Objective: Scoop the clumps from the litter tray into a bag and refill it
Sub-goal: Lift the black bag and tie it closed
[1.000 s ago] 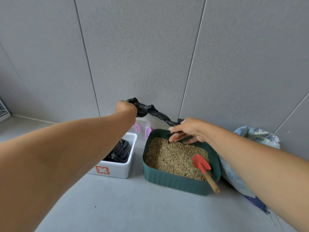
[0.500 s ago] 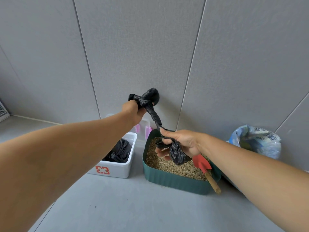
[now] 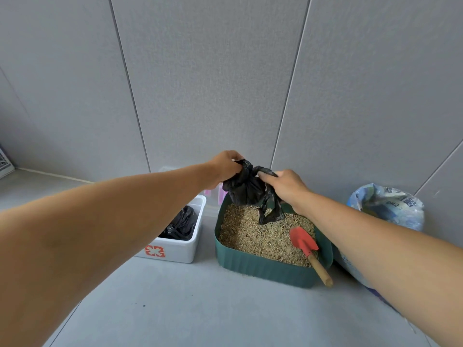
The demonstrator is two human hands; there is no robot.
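A dark green litter tray (image 3: 263, 267) filled with tan litter (image 3: 253, 236) stands on the grey floor by the wall. Above its far edge hangs a crumpled black plastic bag (image 3: 246, 190). My left hand (image 3: 225, 165) grips the bag's top left and my right hand (image 3: 284, 185) grips its top right; a loose tail of the bag touches the litter. A red scoop (image 3: 302, 240) with a wooden handle (image 3: 320, 270) lies in the tray's near right corner, handle over the rim.
A white bin (image 3: 183, 249) with a red mark holds more black bags (image 3: 181, 225) left of the tray. A blue-white litter sack (image 3: 385, 209) leans on the wall at the right. Pink items (image 3: 221, 195) stand behind the bin.
The twisted bag was stretched out between my hands; now both hands have come close together above the tray's far edge and the bag hangs bunched between them.
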